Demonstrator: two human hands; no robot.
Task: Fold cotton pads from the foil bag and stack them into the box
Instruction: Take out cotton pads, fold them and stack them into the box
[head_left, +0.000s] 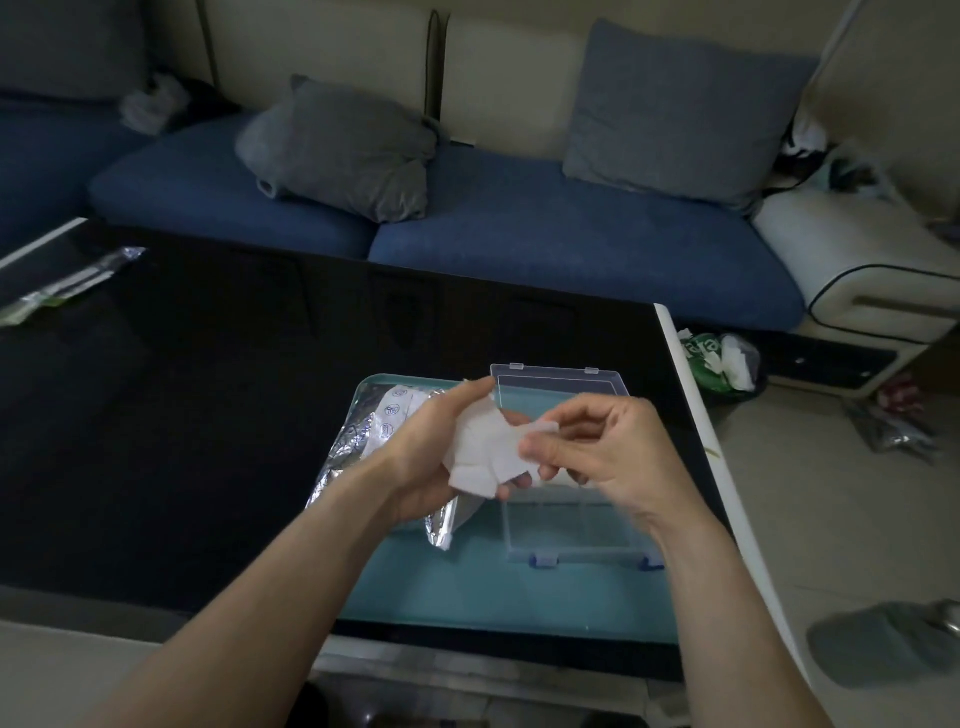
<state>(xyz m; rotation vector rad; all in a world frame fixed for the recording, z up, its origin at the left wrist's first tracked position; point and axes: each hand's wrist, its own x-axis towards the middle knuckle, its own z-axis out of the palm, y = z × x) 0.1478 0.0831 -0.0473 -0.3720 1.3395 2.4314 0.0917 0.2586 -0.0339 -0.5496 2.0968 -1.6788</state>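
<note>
Cotton pads (483, 452) in left hand (431, 452) grip — right hand (597, 447) pinching one, above box (571, 525)

Both hands (431, 447) (592, 447) pinching cotton pad (485, 449), above clear box (571, 525)

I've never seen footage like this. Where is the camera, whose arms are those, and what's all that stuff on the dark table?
There is no machine here: the one picture comes from a camera worn on a person's head, looking forward and down, so the two bare arms are that person's own. The left hand holds a white cotton pad, and the right hand pinches the pad's edge, apparently to fold it. Below them, on the black table, lies a teal tray. On the tray lie a crinkled foil bag on the left and a clear plastic box on the right, its lid open. Whether pads already lie in the box is hard to tell. Behind the table stands a blue sofa with grey cushions.
</note>
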